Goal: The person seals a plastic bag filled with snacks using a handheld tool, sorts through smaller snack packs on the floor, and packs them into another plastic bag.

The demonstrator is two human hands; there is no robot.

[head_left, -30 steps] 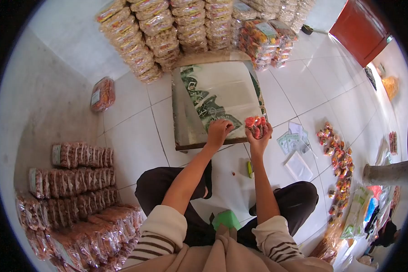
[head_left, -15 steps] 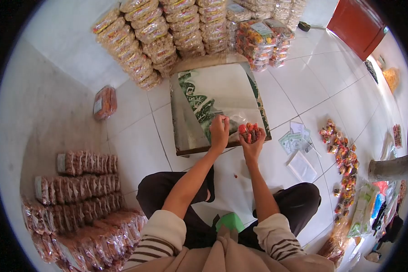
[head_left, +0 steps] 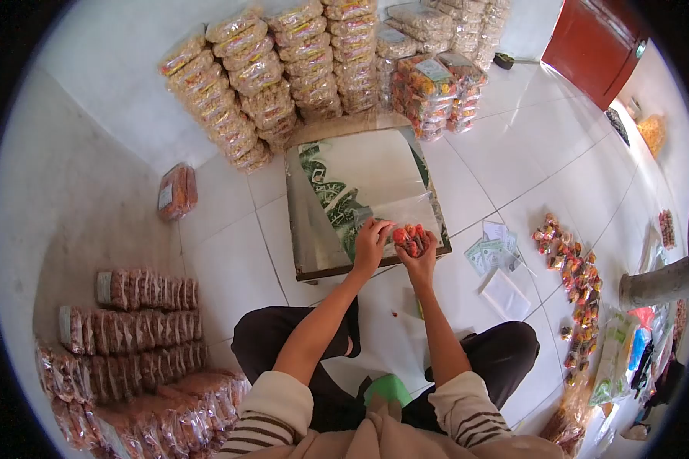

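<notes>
In my right hand [head_left: 419, 264] is a small clear plastic bag of red and orange pieces [head_left: 411, 239], fingers wrapped round it near the front edge of the low table [head_left: 371, 157]. My left hand [head_left: 370, 243] is just left of the bag, its fingers stretched toward it and somewhat apart. Whether those fingertips touch the plastic I cannot tell. Beneath both hands, the tabletop has a pale sheet with green-and-white print [head_left: 333, 191].
Tall stacks of bagged snacks [head_left: 253, 61] stand behind the table. Brown packs [head_left: 145, 333] line the left side. On the right floor lie printed labels [head_left: 494, 246], clear plastic sleeves [head_left: 505, 295] and a row of small wrapped pieces [head_left: 582, 279].
My left hand has gone from a closed pinch to more outstretched fingers, closer to the bag. My right hand has shifted slightly left with the bag. The whole view has tilted slightly.
</notes>
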